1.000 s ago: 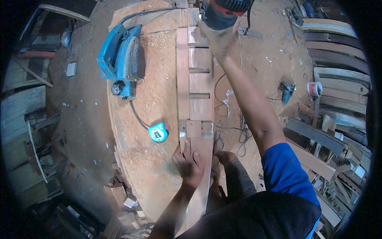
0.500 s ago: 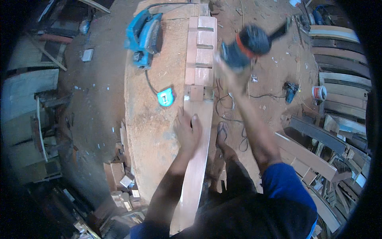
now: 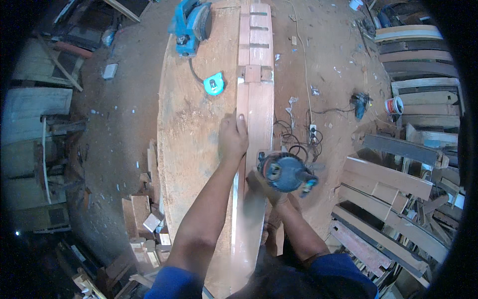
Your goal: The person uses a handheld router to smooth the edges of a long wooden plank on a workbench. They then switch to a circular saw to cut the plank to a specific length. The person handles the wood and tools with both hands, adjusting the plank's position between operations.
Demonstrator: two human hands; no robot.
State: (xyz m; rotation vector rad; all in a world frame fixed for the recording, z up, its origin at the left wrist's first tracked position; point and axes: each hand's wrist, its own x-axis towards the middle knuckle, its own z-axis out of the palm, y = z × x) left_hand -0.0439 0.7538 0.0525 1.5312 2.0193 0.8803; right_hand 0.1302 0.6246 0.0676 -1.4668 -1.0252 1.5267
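Note:
A long reddish wooden board (image 3: 260, 107) runs along the right side of the workbench, with several dark slots cut across its far end. My left hand (image 3: 233, 137) is closed on the board's left edge, its thumb on top. In my right hand (image 3: 271, 189) is a dark router (image 3: 284, 172), tilted beside the board's right edge; its body hides part of the fingers. A small wooden block (image 3: 253, 74) lies across the board ahead of my left hand. Left of it, a turquoise tape measure (image 3: 214, 83) rests on the bench.
A blue electric planer (image 3: 190, 30) stands at the far end of the workbench (image 3: 194, 129). Cords and a white socket (image 3: 312, 132) lie on the floor at right, with another power tool (image 3: 359, 105) and a white bucket (image 3: 394, 105). Stacked planks (image 3: 388, 177) line the right side.
My right hand has brought the router back toward me from the far right. My left hand stays at the board, now closed round its left edge. The view has shifted slightly.

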